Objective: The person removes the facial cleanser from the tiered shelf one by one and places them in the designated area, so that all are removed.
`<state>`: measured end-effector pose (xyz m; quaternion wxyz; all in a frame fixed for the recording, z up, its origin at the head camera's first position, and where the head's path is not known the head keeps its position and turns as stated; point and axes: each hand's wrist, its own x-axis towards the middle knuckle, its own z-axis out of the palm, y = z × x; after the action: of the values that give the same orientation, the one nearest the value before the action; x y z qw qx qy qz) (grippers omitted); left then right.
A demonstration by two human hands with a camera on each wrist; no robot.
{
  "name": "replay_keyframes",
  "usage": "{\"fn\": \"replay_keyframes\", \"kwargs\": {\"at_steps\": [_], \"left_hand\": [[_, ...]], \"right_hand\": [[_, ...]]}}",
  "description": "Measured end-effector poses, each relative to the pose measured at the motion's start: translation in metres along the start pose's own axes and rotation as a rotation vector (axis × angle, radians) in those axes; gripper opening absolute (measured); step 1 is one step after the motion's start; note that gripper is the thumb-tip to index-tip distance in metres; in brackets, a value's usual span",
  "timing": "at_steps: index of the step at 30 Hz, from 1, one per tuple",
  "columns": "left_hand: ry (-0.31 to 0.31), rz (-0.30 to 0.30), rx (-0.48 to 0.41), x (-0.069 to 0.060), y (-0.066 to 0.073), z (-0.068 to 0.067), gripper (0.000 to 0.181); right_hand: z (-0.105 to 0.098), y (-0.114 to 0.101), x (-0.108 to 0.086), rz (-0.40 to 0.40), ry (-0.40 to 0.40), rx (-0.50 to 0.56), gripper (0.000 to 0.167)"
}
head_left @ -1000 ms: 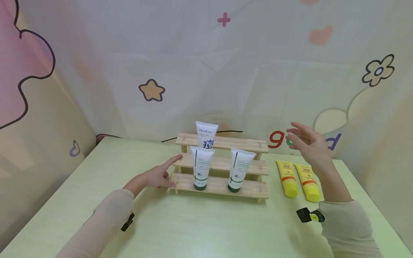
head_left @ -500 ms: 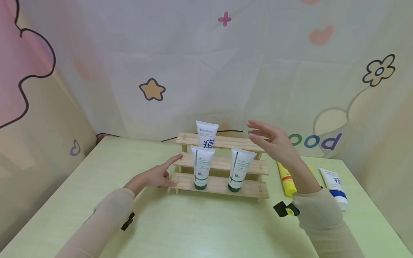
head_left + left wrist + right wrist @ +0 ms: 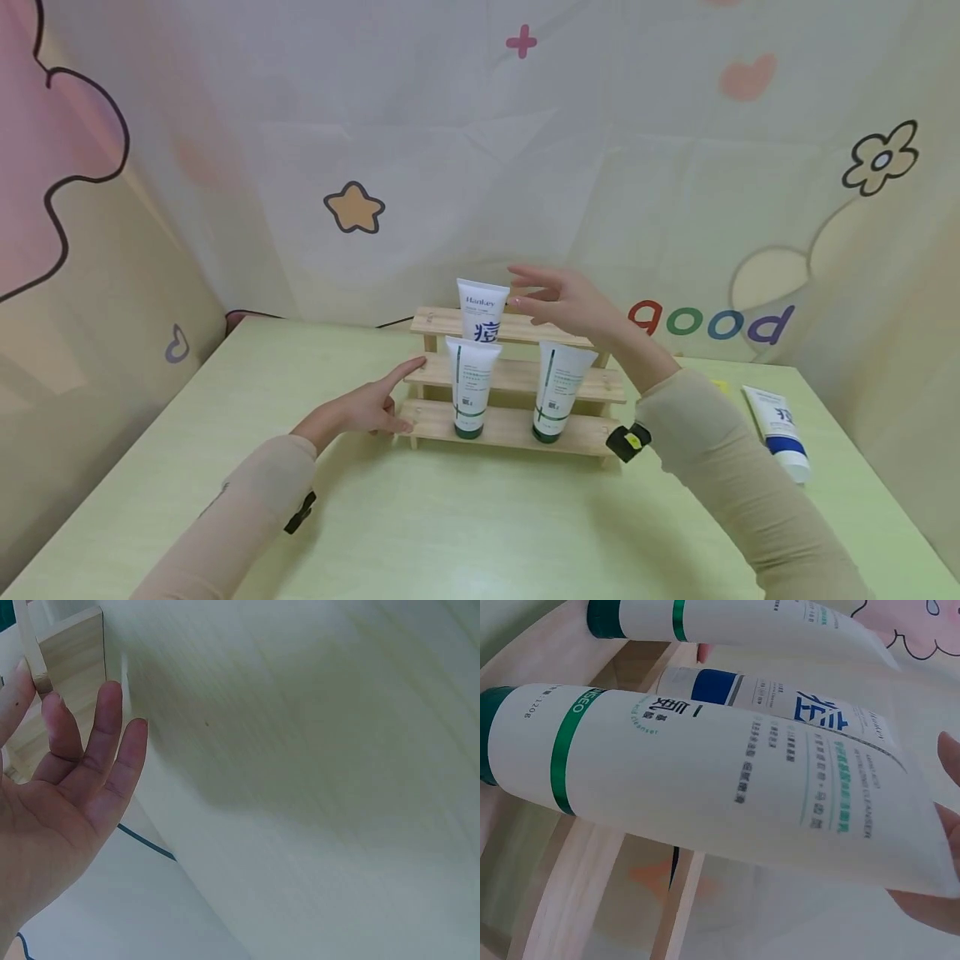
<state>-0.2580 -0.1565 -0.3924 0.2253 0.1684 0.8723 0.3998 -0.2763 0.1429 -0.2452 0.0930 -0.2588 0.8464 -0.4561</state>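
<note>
My right hand (image 3: pixel 573 304) reaches over the rack with its fingers held loosely apart, fingertips beside the upper right edge of the white Hankey tube (image 3: pixel 481 310). Whether they touch it cannot be told. That tube stands on the top tier of the three-tier wooden rack (image 3: pixel 517 379). On the bottom tier stand two white tubes with green caps, a left one (image 3: pixel 472 387) and a right one (image 3: pixel 561 392). At the rack's left end my left hand (image 3: pixel 363 408) rests its extended index finger at the middle tier and its thumb at the bottom tier. Its other fingers hang loosely (image 3: pixel 97 750).
On the table (image 3: pixel 450 517) to the right lies a white tube with a blue band (image 3: pixel 780 433). A yellow tube (image 3: pixel 720 386) is mostly hidden behind my right sleeve. A printed cloth (image 3: pixel 420 150) hangs behind the rack.
My right hand has moved left from above the yellow tubes to the Hankey tube. Its sleeve now covers most of the yellow tubes and uncovers the blue-banded one. The left hand stays put.
</note>
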Motion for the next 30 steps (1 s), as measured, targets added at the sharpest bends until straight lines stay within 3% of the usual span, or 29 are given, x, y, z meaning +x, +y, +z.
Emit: {"fn": "replay_keyframes", "kwargs": {"at_steps": [6,13,20,25,30], "left_hand": [[-0.002,-0.004,0.001,0.001,-0.002,0.001,0.095],[0.005,-0.009,0.006,0.001,0.0,0.001,0.096],[0.007,-0.016,0.005,0.0,0.002,0.001,0.095],[0.008,-0.023,0.006,0.001,0.002,0.002,0.096],[0.017,-0.027,0.019,0.0,0.003,0.001,0.096]], "right_hand": [[0.009,0.002,0.02,0.083,-0.06,0.06,0.057],[0.019,0.0,0.036,0.112,-0.103,0.098,0.05],[0.026,0.0,0.041,0.189,-0.025,0.04,0.028],[0.022,0.001,0.039,0.185,0.031,0.047,0.03],[0.005,-0.006,0.029,0.16,0.068,0.09,0.033]]}}
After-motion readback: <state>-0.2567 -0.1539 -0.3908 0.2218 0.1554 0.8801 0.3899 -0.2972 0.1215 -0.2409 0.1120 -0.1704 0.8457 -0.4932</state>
